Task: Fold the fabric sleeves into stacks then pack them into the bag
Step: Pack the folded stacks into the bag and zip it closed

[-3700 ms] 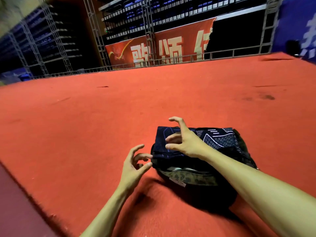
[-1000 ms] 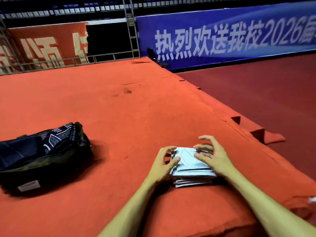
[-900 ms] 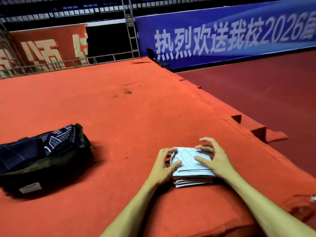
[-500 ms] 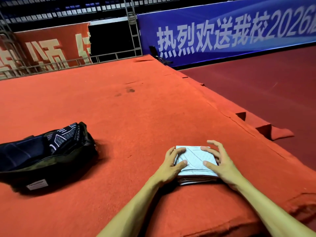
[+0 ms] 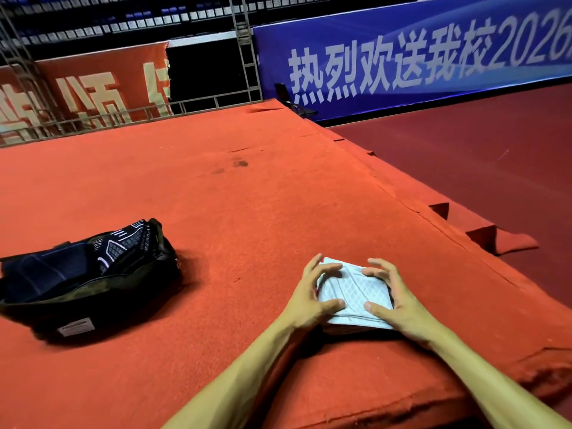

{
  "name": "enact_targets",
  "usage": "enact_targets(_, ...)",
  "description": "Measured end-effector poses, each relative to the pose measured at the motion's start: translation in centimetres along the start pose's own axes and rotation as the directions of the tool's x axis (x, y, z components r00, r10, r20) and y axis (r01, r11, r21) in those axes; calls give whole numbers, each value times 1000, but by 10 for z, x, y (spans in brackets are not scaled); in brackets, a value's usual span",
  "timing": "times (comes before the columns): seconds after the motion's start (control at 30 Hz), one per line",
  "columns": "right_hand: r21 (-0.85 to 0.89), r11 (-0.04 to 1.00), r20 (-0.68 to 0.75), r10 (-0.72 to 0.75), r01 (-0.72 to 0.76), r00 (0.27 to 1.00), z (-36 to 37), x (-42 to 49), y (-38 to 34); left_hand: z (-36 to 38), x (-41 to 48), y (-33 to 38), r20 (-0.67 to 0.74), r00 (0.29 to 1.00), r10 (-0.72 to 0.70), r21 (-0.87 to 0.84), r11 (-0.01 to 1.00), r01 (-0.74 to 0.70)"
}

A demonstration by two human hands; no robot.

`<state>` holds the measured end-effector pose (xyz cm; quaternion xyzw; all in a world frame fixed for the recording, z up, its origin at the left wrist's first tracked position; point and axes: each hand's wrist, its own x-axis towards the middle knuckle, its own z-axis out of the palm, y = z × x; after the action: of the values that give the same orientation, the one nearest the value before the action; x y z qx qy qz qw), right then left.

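My left grip (image 5: 305, 300) and my right grip (image 5: 399, 300) clasp the stack of white fabric sleeves (image 5: 353, 289) from either side. The sleeves are folded flat, and the top one is printed with grey mesh lines. Each grip is curled round its own edge of the pile, with the thumb lying on the top layer near me and the fingers hooked over the far corners. The stack sits low over the red carpeted stage platform (image 5: 247, 196), close to its near right part. A dark shadow lies under it, and I cannot tell whether the bottom layer touches the carpet.

Well apart to my left lies the black soft fabric bag (image 5: 93, 292), its mouth open upward and a white label (image 5: 75, 328) on its near side. Inside it are dark navy folded sleeves with white line patterns (image 5: 123, 246), their ends showing above the rim.

To the right the platform drops off to a darker maroon floor (image 5: 464, 156), where carpet flaps hang along the edge. Beyond stand a long blue banner with white characters (image 5: 402, 57), a red banner with pale characters (image 5: 93, 91) and a grey metal truss (image 5: 244, 48) between them.
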<state>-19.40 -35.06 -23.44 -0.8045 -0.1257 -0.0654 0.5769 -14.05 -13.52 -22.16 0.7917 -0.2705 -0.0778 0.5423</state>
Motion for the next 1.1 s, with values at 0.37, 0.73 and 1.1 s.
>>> enact_targets(0.37, 137, 988, -73, -67, 76, 995, -2, -1, -9, -11, -2, 25, -121, 990, 73, -4, 997, -74)
enact_targets(0.73, 191, 961, 76, -217, 200, 973, 117, 96, -82, -160, -68, 15, -333, 943, -9, 52, 998, 27)
enact_targets(1.1, 196, 901, 291, -429, 386, 855, 317, 268, -216, -410, -134, 16, -598, 801, 27, 165, 982, 90)
